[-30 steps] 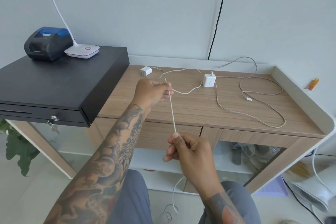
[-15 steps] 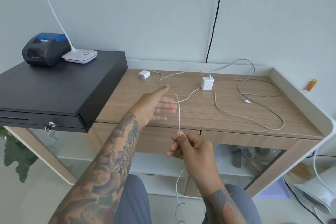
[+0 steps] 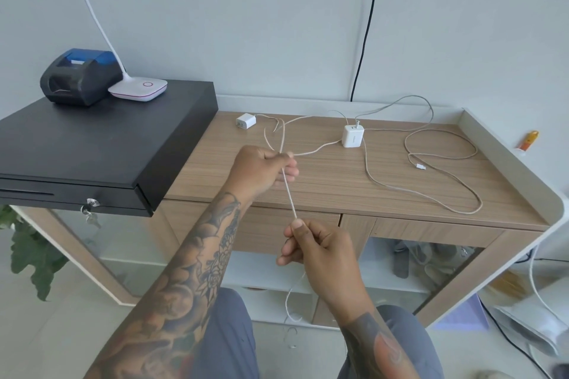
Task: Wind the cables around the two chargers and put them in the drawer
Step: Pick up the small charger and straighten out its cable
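Two white chargers lie on the wooden desk (image 3: 323, 181): a small charger (image 3: 246, 121) at the back left and a larger charger (image 3: 353, 136) near the middle. A pale braided cable (image 3: 288, 197) runs taut between my hands. My left hand (image 3: 261, 168) grips it in a fist over the desk, with loops of it trailing back toward the chargers. My right hand (image 3: 317, 248) pinches the same cable in front of the desk edge, and its loose end hangs below. A second long cable (image 3: 440, 144) lies looped on the desk's right half.
A black cash drawer (image 3: 101, 144) with a key in its lock sits at left, carrying a receipt printer (image 3: 78, 77) and a white lamp base (image 3: 138, 90). Closed wooden drawers (image 3: 431, 232) run under the desk top. A raised white rim (image 3: 508, 157) borders the right side.
My left hand opened and let the cable slide half a second ago, and now grips it again in a fist. My right hand stays pinched on the cable, a little lower.
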